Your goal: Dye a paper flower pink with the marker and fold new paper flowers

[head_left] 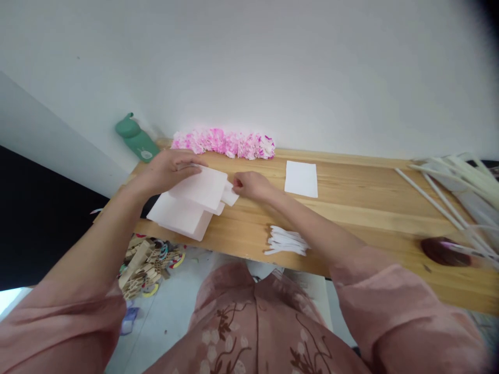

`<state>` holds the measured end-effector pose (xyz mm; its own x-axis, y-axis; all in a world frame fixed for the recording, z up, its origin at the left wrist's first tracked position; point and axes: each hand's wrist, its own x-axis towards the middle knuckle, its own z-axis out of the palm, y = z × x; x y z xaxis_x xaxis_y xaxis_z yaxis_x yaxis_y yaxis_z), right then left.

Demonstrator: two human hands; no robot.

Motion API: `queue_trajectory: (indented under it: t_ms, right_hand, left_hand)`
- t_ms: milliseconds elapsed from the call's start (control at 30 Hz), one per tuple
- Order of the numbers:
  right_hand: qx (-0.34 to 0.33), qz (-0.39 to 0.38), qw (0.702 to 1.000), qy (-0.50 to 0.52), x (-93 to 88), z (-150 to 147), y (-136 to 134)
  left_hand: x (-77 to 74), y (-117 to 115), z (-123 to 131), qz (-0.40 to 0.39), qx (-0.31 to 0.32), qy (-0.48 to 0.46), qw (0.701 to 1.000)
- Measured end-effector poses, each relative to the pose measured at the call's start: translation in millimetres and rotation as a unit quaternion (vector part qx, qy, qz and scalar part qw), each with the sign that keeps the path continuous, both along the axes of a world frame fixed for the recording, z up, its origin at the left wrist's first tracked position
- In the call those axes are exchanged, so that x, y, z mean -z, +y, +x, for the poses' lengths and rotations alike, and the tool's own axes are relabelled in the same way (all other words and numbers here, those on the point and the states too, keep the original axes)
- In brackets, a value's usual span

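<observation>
My left hand (169, 169) grips the far left edge of a white paper sheet (206, 188), its thumb lying on top. More white sheets (177, 214) lie beneath, overlapping and reaching the table's front edge. A small white piece (230, 195) sticks out from the right side of the sheets. My right hand (251, 186) is closed in a pinch at that piece's outer end. To the right, a separate white square sheet (301, 179) lies flat. A bunch of white strips (286, 241) rests near the front edge, below my right forearm.
Pink and white paper-like flowers (224, 144) line the wall side of the wooden table (358, 192). A green bottle (137, 139) stands at the back left. Long pale sticks (438, 200) and a dark red object (444, 251) lie at the right. Wooden pieces (146, 267) are heaped below the table.
</observation>
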<state>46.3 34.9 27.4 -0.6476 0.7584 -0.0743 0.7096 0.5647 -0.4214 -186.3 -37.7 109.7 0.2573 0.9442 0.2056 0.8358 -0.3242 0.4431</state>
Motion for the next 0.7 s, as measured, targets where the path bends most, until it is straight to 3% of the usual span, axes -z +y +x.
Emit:
queue_trajectory:
  t_ms: [167,333,533,700]
  right_hand:
    - [-0.04,0.023,0.991,0.127,-46.4,34,-5]
    - [-0.018,0.058,0.978,0.199,-77.8,55,-23]
    - [0.068,0.06,0.947,0.309,-81.0,66,-38]
    - [0.089,0.038,0.921,0.377,-75.0,79,-40]
  left_hand:
    - [-8.9,6,24,0.018,0.072,-0.02,0.997]
    - [-20.0,5,56,0.07,0.1,-0.021,0.992]
    - [-26.4,-5,81,0.051,0.059,-0.062,0.995]
    - [-19.8,-3,91,0.046,-0.001,-0.126,0.991]
